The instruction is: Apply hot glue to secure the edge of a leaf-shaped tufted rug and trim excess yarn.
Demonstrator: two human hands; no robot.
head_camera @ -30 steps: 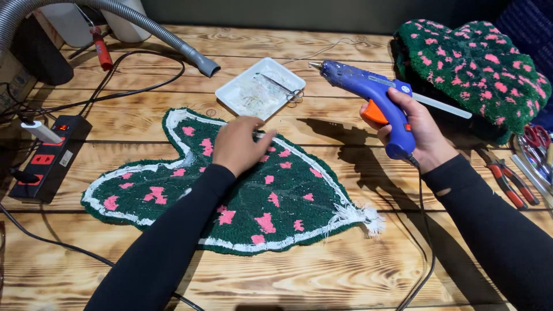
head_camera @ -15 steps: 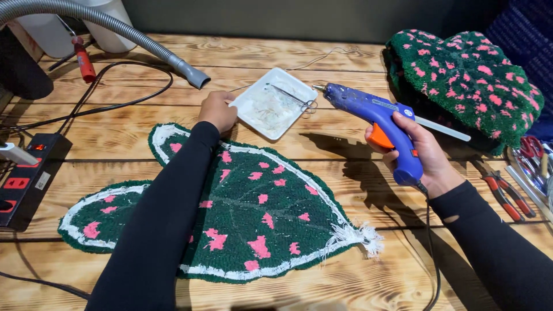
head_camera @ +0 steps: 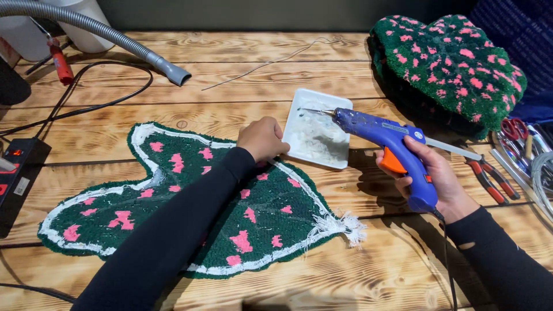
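Note:
A leaf-shaped tufted rug (head_camera: 190, 213), dark green with pink spots and a white border, lies flat on the wooden table (head_camera: 242, 57). My left hand (head_camera: 262, 138) rests over the rug's upper edge, its curled fingers gripping the left rim of a small white tray (head_camera: 314, 144). My right hand (head_camera: 429, 178) holds a blue glue gun with an orange trigger (head_camera: 389, 135). The gun's nozzle points left over the tray's top edge.
A second green and pink tufted piece (head_camera: 455, 63) is heaped at the back right. Scissors and pliers (head_camera: 507, 155) lie at the right edge. A grey vacuum hose (head_camera: 115, 37) crosses the back left. A black power strip (head_camera: 17, 173) and cables sit at left.
My left hand went from the rug's middle up to the tray and drew it nearer and to the right. The glue gun came down so that its nozzle is over the tray.

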